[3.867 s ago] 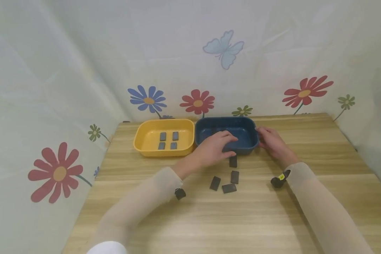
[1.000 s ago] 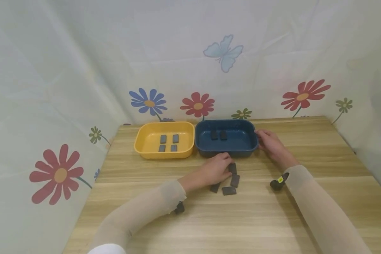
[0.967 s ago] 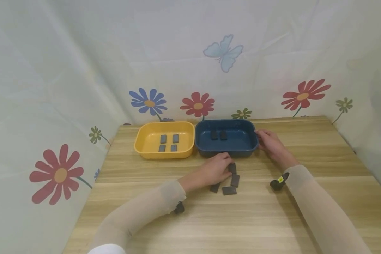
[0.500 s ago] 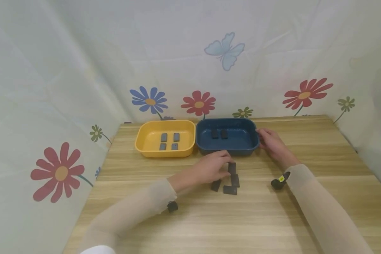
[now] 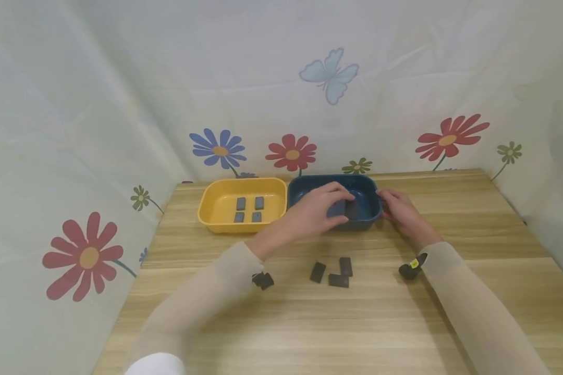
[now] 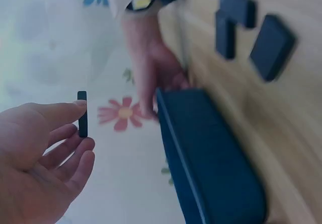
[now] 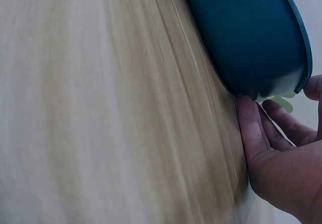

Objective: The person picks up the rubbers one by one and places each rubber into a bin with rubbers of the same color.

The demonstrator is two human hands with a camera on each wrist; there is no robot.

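Note:
My left hand [image 5: 311,211] pinches a dark rectangular tile [image 5: 351,210] over the front part of the blue tray [image 5: 356,226]. In the left wrist view, the tile [image 6: 83,121] stands edge-on between thumb and fingertips, apart from the tray wall [image 6: 211,138]. At the tray's right end my right hand [image 5: 402,213] grips the rim. The right wrist view has its thumb at the rim and its fingers low against the outer wall [image 7: 246,43]. Three similar tiles [image 5: 339,280] lie close together on the table. My left hand hides part of the blue tray's inside.
A yellow tray [image 5: 239,228] stands against the blue tray's left side, with several grey tiles [image 5: 241,203] laid in two rows inside. Both trays are near the back edge of the wooden table [image 5: 262,333]. A flower-printed cloth [image 5: 384,104] hangs right behind.
My left hand has picked up the tile nearest the blue tray and moved it up over that tray. Two tiles seen inside are now hidden behind it. The right hand has stayed put.

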